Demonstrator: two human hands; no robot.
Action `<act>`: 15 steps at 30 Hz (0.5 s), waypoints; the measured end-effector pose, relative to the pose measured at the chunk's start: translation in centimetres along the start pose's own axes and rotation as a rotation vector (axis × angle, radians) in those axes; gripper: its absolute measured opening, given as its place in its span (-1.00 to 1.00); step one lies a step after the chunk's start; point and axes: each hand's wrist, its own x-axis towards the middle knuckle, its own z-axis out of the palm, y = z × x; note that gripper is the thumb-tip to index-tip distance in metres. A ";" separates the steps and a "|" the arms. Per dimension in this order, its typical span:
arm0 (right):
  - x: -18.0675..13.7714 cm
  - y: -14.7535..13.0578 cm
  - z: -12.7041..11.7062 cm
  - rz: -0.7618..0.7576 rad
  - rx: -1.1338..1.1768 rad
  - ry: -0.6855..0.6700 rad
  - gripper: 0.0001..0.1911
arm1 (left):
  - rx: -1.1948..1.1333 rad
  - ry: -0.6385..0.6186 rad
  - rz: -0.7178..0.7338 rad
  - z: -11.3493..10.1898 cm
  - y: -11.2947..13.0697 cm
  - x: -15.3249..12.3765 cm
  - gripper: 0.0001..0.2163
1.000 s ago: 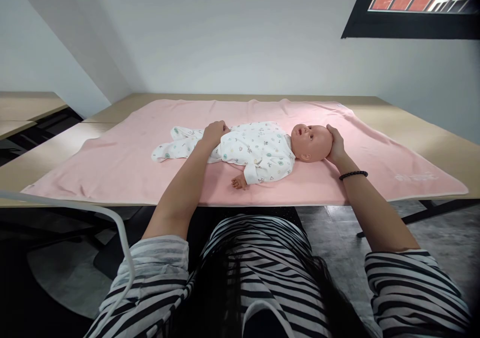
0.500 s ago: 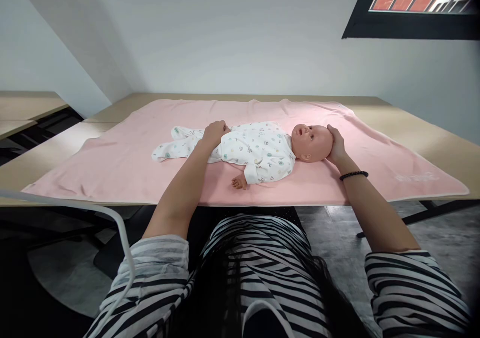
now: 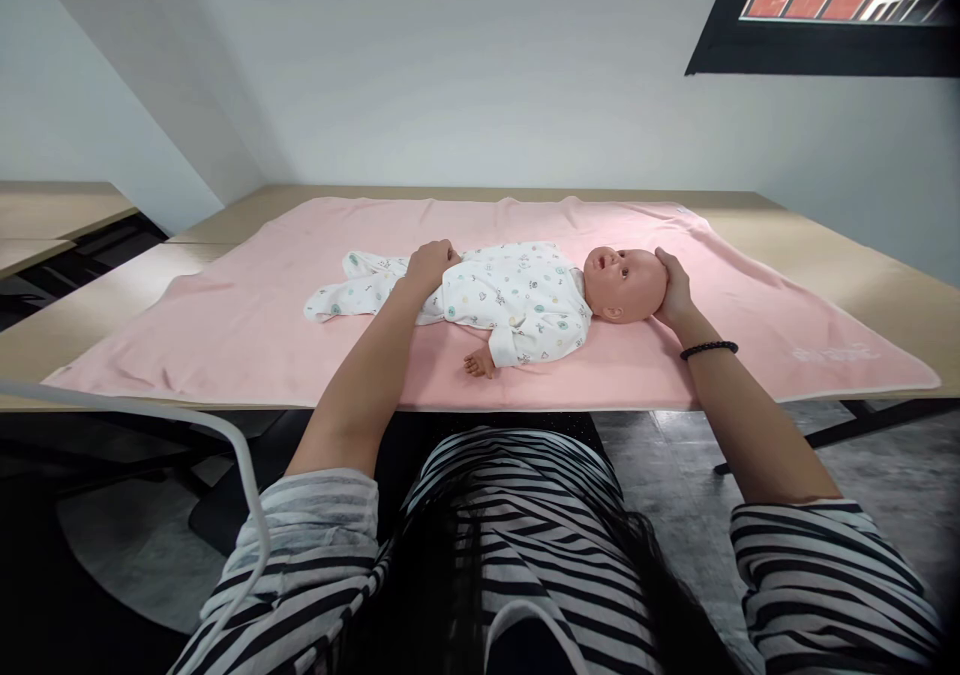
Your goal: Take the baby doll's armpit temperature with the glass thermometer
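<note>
A baby doll point(image 3: 517, 300) in a white printed sleepsuit lies on its back on a pink blanket point(image 3: 247, 315), head to the right. My left hand point(image 3: 429, 263) is curled over the doll's hip, gripping the suit there. My right hand point(image 3: 673, 288) cups the back of the doll's bald head point(image 3: 622, 283), fingers wrapped around it. A black bead bracelet point(image 3: 709, 350) sits on my right wrist.
The blanket covers most of a light wooden table point(image 3: 847, 255) that meets a white wall. Another desk point(image 3: 52, 210) stands at the far left. A white cable point(image 3: 225, 445) arcs in front of my left sleeve. Grey floor shows below the table's front edge.
</note>
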 end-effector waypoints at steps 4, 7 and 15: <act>0.0 0.0 0.1 0.003 0.001 0.005 -0.42 | 0.001 -0.001 -0.002 -0.1 0.1 -0.1 -0.88; 0.0 0.0 0.1 -0.005 -0.010 -0.003 -0.41 | 0.000 0.001 0.001 -0.1 0.1 0.0 -0.88; -0.1 -0.1 0.1 -0.014 -0.030 -0.010 -0.43 | 0.006 0.008 0.001 0.1 -0.1 0.1 -0.88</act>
